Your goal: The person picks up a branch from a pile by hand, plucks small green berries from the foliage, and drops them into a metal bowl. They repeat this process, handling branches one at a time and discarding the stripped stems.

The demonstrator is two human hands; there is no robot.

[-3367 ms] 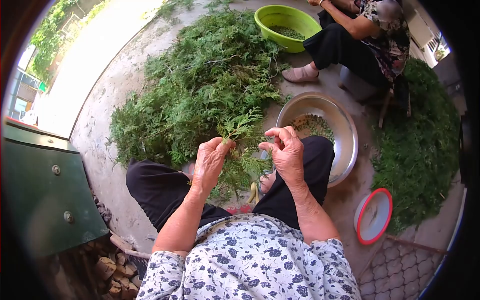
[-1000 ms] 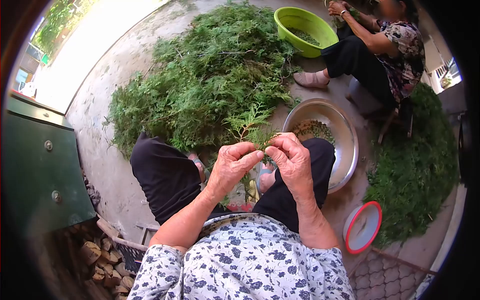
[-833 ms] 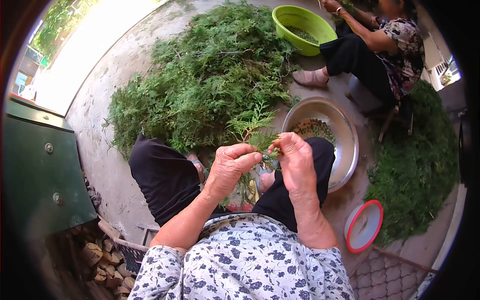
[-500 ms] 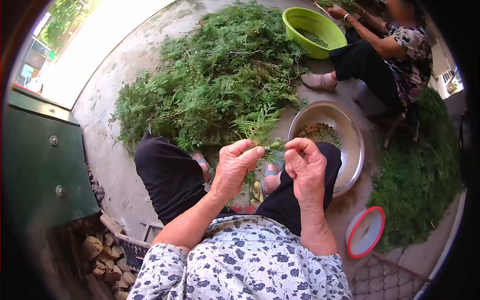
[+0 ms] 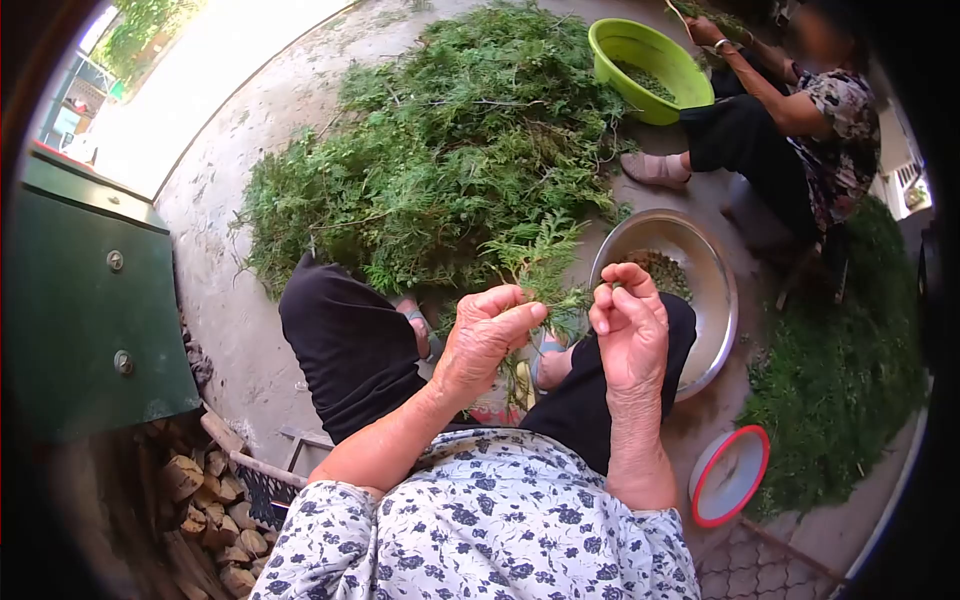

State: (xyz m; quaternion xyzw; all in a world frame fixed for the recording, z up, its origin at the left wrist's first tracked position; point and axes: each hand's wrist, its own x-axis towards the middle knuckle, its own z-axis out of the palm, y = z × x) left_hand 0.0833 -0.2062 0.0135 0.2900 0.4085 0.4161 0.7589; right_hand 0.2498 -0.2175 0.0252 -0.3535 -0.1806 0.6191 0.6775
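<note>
My left hand is closed around the stem of a green conifer sprig. The sprig's feathery tips stick up past my thumb and forefinger, and some of it hangs below. Just right of the sprig, my right hand is raised with its thumb and fingertips drawn together. A tiny greenish bit seems to show at those fingertips, too small to name. Behind my right hand, a steel basin stands by my knee with small greenish-brown pieces in it.
A large heap of cut conifer branches lies ahead. At the upper right, another person sits beside a lime-green tub. More greenery and a red-rimmed bowl are at right. A green cabinet and split firewood are at left.
My right hand has turned palm-inward and drawn slightly away from the sprig, its fingertips lifted. My left hand keeps its hold on the sprig. The whole view has shifted a little.
</note>
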